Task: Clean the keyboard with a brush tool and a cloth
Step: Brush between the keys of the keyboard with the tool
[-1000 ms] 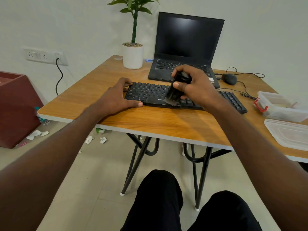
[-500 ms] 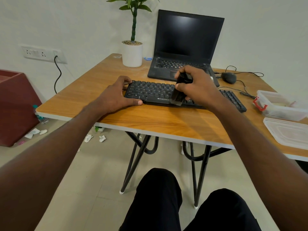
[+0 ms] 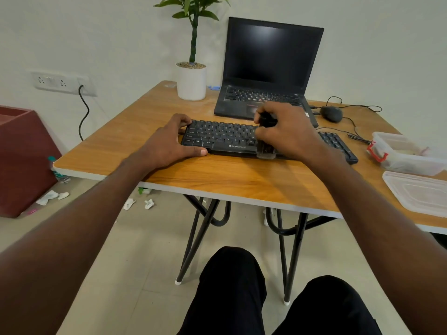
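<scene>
The black keyboard lay across the middle of the wooden table, just in front of the open laptop. The right hand was closed around a dark brush tool, fingers curled over its top and thumb against its near side; the tool's lower end, pale and translucent, met the front edge of the keyboard right of the brand label. The left hand lay loosely open at the keyboard's left end, palm on the table, its fingers bent round the far left corner and its thumb stretched along the front edge, touching it. Right of the keyboard stood a clear plastic box with a red clasp, its lid flat beside it, nearer the table's front edge. A black mouse sat right of the laptop, and a white potted plant stood to its left.
</scene>
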Available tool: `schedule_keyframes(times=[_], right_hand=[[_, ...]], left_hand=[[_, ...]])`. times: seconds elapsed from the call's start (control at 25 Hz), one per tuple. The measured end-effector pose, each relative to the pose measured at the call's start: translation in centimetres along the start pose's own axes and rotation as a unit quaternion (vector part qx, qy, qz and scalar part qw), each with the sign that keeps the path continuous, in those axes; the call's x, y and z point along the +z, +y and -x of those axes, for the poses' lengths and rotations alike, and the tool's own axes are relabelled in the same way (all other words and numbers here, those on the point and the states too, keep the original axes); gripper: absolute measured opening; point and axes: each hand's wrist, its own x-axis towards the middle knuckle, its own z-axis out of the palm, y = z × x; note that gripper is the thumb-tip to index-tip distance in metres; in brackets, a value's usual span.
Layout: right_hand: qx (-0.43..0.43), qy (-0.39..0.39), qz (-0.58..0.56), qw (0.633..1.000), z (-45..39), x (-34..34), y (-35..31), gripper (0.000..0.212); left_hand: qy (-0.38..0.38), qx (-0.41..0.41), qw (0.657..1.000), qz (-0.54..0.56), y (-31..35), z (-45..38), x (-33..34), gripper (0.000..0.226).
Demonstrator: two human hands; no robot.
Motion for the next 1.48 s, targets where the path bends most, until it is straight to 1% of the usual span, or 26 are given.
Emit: schedule_keyframes(times=[0.08, 0.12, 0.16, 0.24, 0.28, 0.32, 0.4, 0.48, 0.56, 0.64, 0.76, 0.84, 0.88, 0.96, 1.0, 1.04, 1.12, 1.2, 1.32, 1.4, 1.48], right_hand=[[-0.008, 0.038, 0.062, 0.997, 0.1, 0.2, 0.4, 0.025], [-0.020, 0.045, 0.050, 0.998, 0.1, 0.8, 0.3, 0.026], [-0.029, 0.043, -0.002, 0.999, 0.0, 1.4, 0.2, 0.027], [-0.017, 0.024, -0.161, 0.987, -0.1, 2.3, -0.1, 0.027], [-0.014, 0.028, -0.196, 0.980, -0.3, 2.3, 0.1, 0.027], [-0.017, 0.044, -0.179, 0.983, -0.4, 2.1, 0.6, 0.027], [-0.017, 0.089, -0.090, 0.992, -0.6, 1.4, 1.8, 0.030], [0.003, 0.123, -0.010, 0.992, -0.6, 0.7, 2.5, 0.036], [0.012, 0.127, 0.041, 0.991, -0.7, 0.8, 2.4, 0.041], [-0.009, 0.095, 0.031, 0.995, -0.9, 2.0, 1.6, 0.042], [-0.029, 0.058, -0.064, 0.996, -1.9, 4.0, -0.4, 0.039], [-0.035, 0.044, -0.145, 0.988, -2.8, 5.1, -2.1, 0.038], [-0.032, 0.037, -0.200, 0.979, -3.3, 5.7, -2.9, 0.037], [0.000, 0.012, -0.320, 0.947, -3.9, 6.7, -4.3, 0.037], [0.020, 0.002, -0.361, 0.932, -4.0, 7.0, -4.8, 0.038], [0.032, 0.000, -0.374, 0.927, -3.9, 7.2, -4.9, 0.038], [0.028, 0.012, -0.338, 0.941, -3.3, 6.4, -4.1, 0.037], [0.018, 0.033, -0.269, 0.962, -2.3, 4.5, -1.9, 0.034], [0.043, 0.059, -0.196, 0.978, -0.5, 0.7, 2.4, 0.032], [0.060, 0.115, -0.139, 0.982, 0.9, -1.0, 4.8, 0.030], [0.067, 0.185, -0.102, 0.975, 2.2, -1.5, 6.4, 0.031]], left_hand=[[0.001, 0.000, 1.000, -0.001, 0.0, -0.1, 0.0, 0.104], [0.001, 0.001, 1.000, -0.002, 0.0, -0.1, 0.0, 0.104], [0.000, 0.001, 1.000, -0.001, 0.0, -0.2, 0.1, 0.104], [0.001, 0.002, 1.000, 0.003, 0.1, -0.2, 0.1, 0.104], [0.002, 0.001, 1.000, 0.005, 0.1, -0.2, 0.1, 0.104], [0.001, 0.000, 1.000, 0.006, 0.2, -0.2, 0.0, 0.104], [0.000, -0.003, 1.000, 0.007, 0.3, -0.1, -0.1, 0.104], [0.002, -0.003, 1.000, 0.010, 0.2, 0.0, -0.1, 0.105], [0.004, -0.004, 1.000, 0.010, 0.2, 0.0, 0.0, 0.103], [0.003, -0.005, 1.000, 0.005, 0.3, 0.1, 0.0, 0.101], [0.001, -0.007, 1.000, -0.005, 0.4, 0.1, 0.0, 0.102], [0.002, -0.004, 1.000, -0.001, 0.3, 0.2, 0.0, 0.102], [0.002, -0.003, 1.000, 0.001, 0.3, 0.2, 0.0, 0.102], [0.001, -0.002, 1.000, 0.004, 0.4, 0.3, -0.1, 0.101], [0.001, -0.003, 1.000, 0.006, 0.4, 0.3, -0.1, 0.101], [0.001, -0.005, 1.000, 0.005, 0.5, 0.3, -0.1, 0.101], [0.002, -0.004, 1.000, 0.000, 0.4, 0.3, -0.1, 0.100], [0.001, -0.007, 1.000, -0.005, 0.4, 0.1, -0.1, 0.098], [-0.002, -0.010, 1.000, -0.013, 0.8, 0.3, -0.1, 0.099], [0.001, -0.012, 1.000, -0.021, 1.2, 0.6, -0.1, 0.097], [0.005, -0.012, 0.999, -0.040, 1.6, 0.9, 0.0, 0.093]])
